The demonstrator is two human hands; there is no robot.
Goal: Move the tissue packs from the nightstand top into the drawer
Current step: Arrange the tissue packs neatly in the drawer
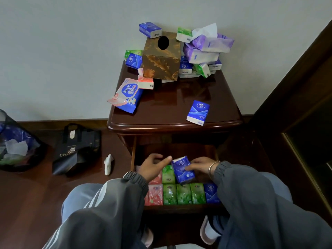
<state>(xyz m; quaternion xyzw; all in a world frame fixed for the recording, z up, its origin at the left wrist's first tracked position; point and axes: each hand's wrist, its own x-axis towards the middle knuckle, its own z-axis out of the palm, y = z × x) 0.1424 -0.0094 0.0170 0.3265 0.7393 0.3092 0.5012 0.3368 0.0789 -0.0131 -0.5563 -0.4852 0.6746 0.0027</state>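
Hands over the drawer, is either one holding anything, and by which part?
The right hand holds a blue tissue pack by its right side, over the drawer. The left hand is open, holding nothing.

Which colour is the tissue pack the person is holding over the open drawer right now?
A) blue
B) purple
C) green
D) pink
A: the right hand has its fingers on a blue tissue pack held tilted above the drawer, over the green and pink packs already lined up inside it.

Soft even daylight, glare on the glossy nightstand top (179, 97), wide-angle bending at edges, slight softness
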